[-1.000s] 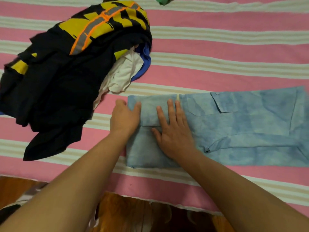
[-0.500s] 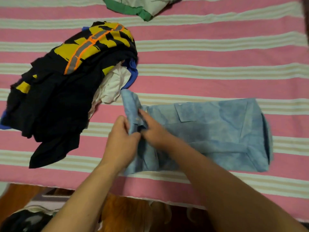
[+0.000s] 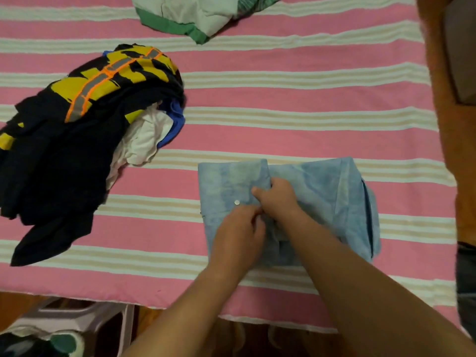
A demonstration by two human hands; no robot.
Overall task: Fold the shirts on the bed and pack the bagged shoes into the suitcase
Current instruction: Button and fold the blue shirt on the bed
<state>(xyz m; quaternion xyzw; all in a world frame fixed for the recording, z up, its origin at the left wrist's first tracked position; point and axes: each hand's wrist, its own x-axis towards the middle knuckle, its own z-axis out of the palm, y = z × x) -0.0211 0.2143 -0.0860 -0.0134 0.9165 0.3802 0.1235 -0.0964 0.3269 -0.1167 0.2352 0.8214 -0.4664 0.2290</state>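
Near the front edge of the bed point(image 3: 283, 96), on its pink striped cover, the light blue shirt point(image 3: 322, 191) lies folded down to a compact rectangle. Both hands meet at its middle: the left hand point(image 3: 238, 235) has its fingers curled and pinching the cloth just below a small button, and the right hand point(image 3: 279, 202) grips the inner edge of the folded flap, thumb over the fabric. This shirt looks close to finished, perhaps one tuck or fold short. Left of it, well apart, a heap of dark and yellow clothes point(image 3: 77, 130) sits unfolded, and a white and green garment point(image 3: 190, 14) lies at the far edge. Neither bagged shoes nor suitcase are in view, so packing appears not yet started.
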